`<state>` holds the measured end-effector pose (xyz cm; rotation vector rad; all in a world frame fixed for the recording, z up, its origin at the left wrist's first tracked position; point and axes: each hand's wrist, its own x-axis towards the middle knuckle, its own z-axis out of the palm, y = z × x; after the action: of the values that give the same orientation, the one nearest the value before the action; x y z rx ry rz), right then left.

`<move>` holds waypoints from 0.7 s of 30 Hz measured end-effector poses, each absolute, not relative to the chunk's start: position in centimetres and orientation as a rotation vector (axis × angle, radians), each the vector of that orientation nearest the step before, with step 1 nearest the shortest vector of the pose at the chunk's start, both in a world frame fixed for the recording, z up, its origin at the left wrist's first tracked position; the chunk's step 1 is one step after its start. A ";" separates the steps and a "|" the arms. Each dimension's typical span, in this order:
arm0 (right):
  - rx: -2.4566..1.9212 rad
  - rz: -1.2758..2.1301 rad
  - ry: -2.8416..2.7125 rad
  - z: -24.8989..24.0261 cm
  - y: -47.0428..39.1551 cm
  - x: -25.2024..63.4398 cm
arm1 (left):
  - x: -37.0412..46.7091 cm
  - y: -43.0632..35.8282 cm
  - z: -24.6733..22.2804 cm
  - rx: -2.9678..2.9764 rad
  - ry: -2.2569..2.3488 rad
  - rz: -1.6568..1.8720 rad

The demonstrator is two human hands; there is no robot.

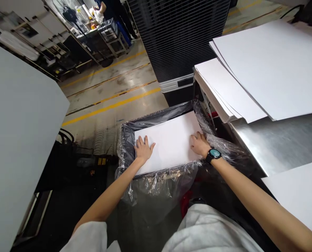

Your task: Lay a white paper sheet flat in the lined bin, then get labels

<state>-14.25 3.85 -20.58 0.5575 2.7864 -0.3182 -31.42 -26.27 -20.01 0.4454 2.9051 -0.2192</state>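
- The left hand (143,148) lies flat, fingers spread, on the near left corner of a white sheet stack (168,141).
- The right hand (199,143) rests on the stack's right edge, knuckles up and fingers curled down over that edge; whether it grips the paper I cannot tell.
- Neither hand is clamped on anything: both press or rest on the top sheet, set well apart from each other at opposite ends.
- A black watch (213,154) sits on the right wrist.
- The stack lies inside a dark bin (126,131) lined with clear crinkled plastic film (156,183) that spills over the rim toward the person.
- The bin stands low, beside a steel surface (276,143) to the right.
- On that surface, larger white sheets (271,66) lie in overlapping piles, some jutting past its edge above the bin.
- Another white sheet (300,192) shows at the near right.
- Behind the bin stands a tall black grilled unit (177,35) on a grey floor with yellow lines (111,105).
- A pale panel (16,147) fills the left side.
- Far back, another person (113,10) stands near wire racks.
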 end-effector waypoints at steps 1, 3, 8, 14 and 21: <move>0.552 -0.339 2.783 -20.6 3.9 -14.3 | -31.8 -26.2 -20.1 0.458 2.924 -0.213; 0.545 -0.376 2.779 -20.7 3.8 -14.4 | -32.8 -25.9 -20.2 0.480 2.958 -0.201; 0.627 -0.410 2.792 -20.6 3.6 -14.4 | -37.4 -25.1 -19.5 0.514 2.999 -0.216; 0.641 -0.513 2.792 -20.7 4.3 -14.0 | -43.1 -26.0 -16.9 0.663 2.873 -0.293; 0.676 -0.660 2.715 -21.4 4.6 -14.3 | -43.9 -27.1 -15.9 0.791 2.798 -0.434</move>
<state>-14.28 4.58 -21.42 0.6761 2.7153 -0.6603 -43.88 -27.13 -15.89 0.7908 2.7979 -0.4336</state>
